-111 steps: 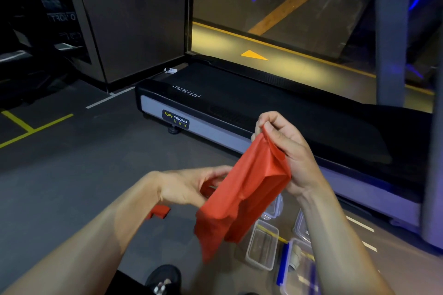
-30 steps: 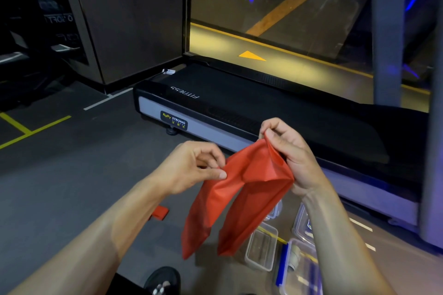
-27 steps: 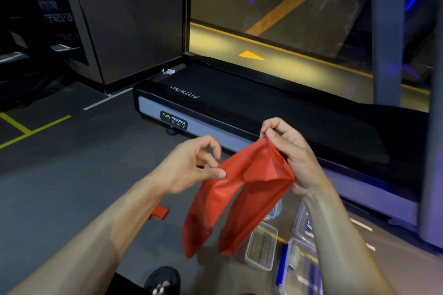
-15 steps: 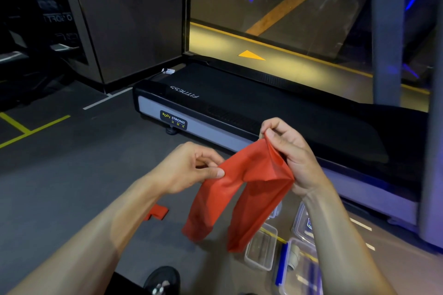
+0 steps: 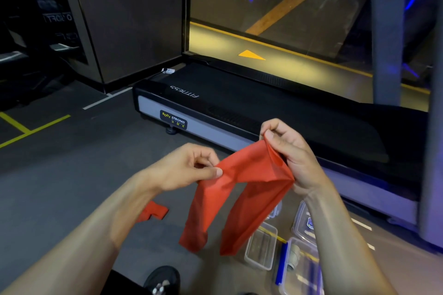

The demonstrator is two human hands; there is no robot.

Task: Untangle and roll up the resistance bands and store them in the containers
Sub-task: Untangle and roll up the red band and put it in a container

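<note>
Head view: left hand (image 5: 189,170) pinching, right hand (image 5: 287,151) gripping red band (image 5: 242,189) near treadmill (image 5: 239,108); left tail now curling up, untangling continuing.

treadmill (image 5: 239,112) deck end reads "fitness", upside down; its side badge (image 5: 173,120) below reads "body strong"

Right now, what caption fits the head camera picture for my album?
Two hands, left hand and right hand, hold a red resistance band draped above clear containers beside a treadmill.
</note>
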